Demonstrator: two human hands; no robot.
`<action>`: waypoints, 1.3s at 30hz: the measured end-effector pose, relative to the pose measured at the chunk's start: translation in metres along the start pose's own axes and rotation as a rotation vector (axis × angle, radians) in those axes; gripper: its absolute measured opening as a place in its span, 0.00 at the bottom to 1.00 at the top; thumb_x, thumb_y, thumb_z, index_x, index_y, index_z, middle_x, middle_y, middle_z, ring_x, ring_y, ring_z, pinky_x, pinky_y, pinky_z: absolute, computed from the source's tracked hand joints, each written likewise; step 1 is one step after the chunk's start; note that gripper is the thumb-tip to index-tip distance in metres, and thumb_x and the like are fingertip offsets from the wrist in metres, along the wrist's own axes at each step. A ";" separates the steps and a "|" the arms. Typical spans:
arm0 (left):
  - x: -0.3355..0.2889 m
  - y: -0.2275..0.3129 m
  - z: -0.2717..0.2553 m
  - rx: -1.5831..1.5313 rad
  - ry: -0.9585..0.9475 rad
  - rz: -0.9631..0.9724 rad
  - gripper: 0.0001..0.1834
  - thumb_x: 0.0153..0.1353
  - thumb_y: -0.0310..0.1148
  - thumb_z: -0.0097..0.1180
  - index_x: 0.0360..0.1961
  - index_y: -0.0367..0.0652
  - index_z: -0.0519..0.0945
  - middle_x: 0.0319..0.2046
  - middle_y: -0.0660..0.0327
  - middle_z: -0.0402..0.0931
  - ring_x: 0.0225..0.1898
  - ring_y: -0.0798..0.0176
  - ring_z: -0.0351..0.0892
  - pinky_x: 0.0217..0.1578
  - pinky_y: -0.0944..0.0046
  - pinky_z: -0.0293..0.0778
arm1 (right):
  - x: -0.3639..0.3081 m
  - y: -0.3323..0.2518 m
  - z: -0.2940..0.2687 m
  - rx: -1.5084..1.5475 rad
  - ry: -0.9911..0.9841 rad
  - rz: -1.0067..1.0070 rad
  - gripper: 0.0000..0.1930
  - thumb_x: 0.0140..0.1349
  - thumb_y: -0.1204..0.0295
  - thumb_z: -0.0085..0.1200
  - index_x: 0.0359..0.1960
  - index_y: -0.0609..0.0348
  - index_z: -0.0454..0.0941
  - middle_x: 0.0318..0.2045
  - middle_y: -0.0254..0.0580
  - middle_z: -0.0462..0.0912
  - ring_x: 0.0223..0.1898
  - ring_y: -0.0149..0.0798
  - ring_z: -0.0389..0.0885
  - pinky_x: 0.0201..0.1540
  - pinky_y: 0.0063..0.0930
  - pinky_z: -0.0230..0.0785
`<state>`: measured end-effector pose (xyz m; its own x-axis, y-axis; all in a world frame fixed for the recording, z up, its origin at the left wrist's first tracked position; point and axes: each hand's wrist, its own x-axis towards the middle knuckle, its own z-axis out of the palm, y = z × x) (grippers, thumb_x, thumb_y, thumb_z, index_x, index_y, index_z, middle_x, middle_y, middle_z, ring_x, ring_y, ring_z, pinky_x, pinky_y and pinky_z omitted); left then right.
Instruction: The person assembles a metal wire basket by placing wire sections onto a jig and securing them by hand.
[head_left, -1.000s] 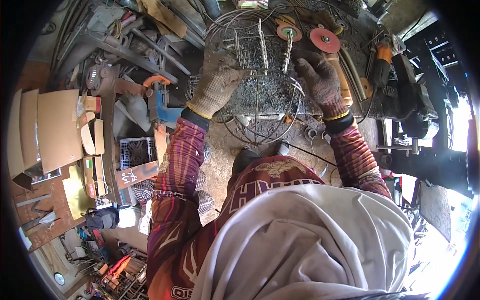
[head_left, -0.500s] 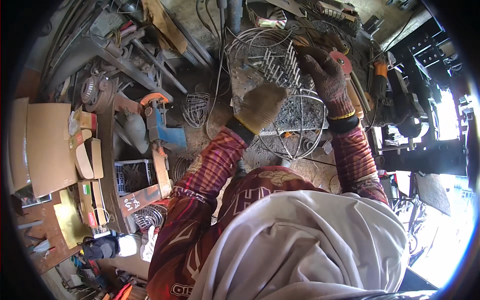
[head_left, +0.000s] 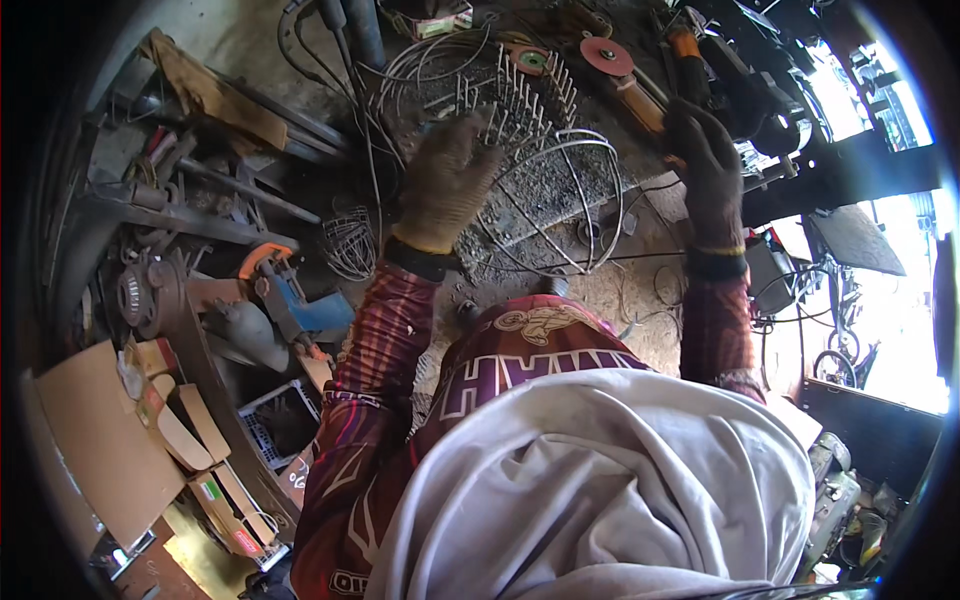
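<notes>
My left hand, in a worn brown glove, hangs over the left side of the peg jig, its thumb apart from the fingers. Nothing shows in it. The jig has rows of upright metal pegs on a grit-covered metal plate. Right of that hand, a round frame of bent wire rests on the plate's near part. My right hand, in a dark glove, is beyond the plate's right edge, near the tan-bodied grinder with a pink disc. Its fingers are bent with a gap to the thumb; I see nothing held.
Loose wire coils lie behind the jig. A wire basket sits on the floor at left, near a blue tool with an orange part. Cardboard boxes stand at the lower left. An orange-handled tool lies at the upper right.
My right hand has moved away from the pegs to the right, past the grinder. My left hand has turned its fingers upward, toward the pegs. The view has shifted and turned.
</notes>
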<state>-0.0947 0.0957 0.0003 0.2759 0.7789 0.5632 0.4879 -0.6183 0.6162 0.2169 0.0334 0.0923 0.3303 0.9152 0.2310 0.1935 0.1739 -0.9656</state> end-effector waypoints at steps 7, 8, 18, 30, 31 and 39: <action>0.077 -0.093 -0.066 0.149 0.179 -0.205 0.17 0.63 0.38 0.63 0.51 0.43 0.83 0.46 0.47 0.84 0.44 0.43 0.85 0.46 0.49 0.79 | -0.059 0.051 -0.078 -0.097 0.253 0.074 0.18 0.76 0.65 0.56 0.60 0.64 0.82 0.44 0.36 0.85 0.43 0.28 0.81 0.48 0.24 0.74; 0.097 -0.099 -0.069 0.152 0.183 -0.192 0.17 0.63 0.38 0.63 0.51 0.43 0.83 0.46 0.47 0.84 0.44 0.43 0.85 0.46 0.49 0.79 | -0.068 0.056 -0.084 -0.075 0.322 0.144 0.17 0.76 0.65 0.57 0.58 0.64 0.83 0.39 0.34 0.85 0.38 0.26 0.80 0.42 0.22 0.72; 0.209 -0.169 -0.085 -0.100 0.545 -0.318 0.26 0.55 0.44 0.73 0.49 0.36 0.83 0.48 0.46 0.85 0.53 0.42 0.85 0.55 0.47 0.78 | -0.130 0.109 -0.111 -0.328 0.309 0.203 0.17 0.76 0.67 0.57 0.60 0.63 0.82 0.38 0.30 0.84 0.35 0.23 0.77 0.38 0.21 0.71; 0.245 -0.119 -0.162 0.089 0.496 -0.306 0.32 0.59 0.55 0.68 0.47 0.32 0.84 0.43 0.44 0.87 0.48 0.44 0.87 0.50 0.51 0.78 | -0.137 0.109 -0.105 -0.191 0.317 0.328 0.16 0.76 0.66 0.57 0.58 0.65 0.83 0.35 0.30 0.82 0.33 0.23 0.76 0.36 0.20 0.69; 0.251 -0.090 -0.175 0.184 0.524 -0.326 0.35 0.59 0.58 0.67 0.46 0.31 0.84 0.43 0.43 0.87 0.47 0.44 0.87 0.50 0.51 0.78 | -0.136 0.112 -0.103 -0.186 0.317 0.330 0.16 0.76 0.66 0.57 0.58 0.65 0.83 0.35 0.30 0.82 0.33 0.23 0.76 0.36 0.20 0.69; 0.169 -0.042 -0.279 -0.110 0.522 -0.318 0.26 0.61 0.40 0.66 0.53 0.31 0.80 0.43 0.52 0.85 0.42 0.55 0.86 0.45 0.54 0.79 | -0.127 0.094 -0.092 -0.172 0.311 0.265 0.15 0.75 0.68 0.59 0.56 0.63 0.84 0.35 0.28 0.83 0.33 0.23 0.76 0.37 0.19 0.69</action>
<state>-0.2994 0.2236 0.2230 -0.3237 0.7901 0.5206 0.3834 -0.3935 0.8355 0.2778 -0.0997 -0.0166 0.6461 0.7627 0.0287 0.2068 -0.1388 -0.9685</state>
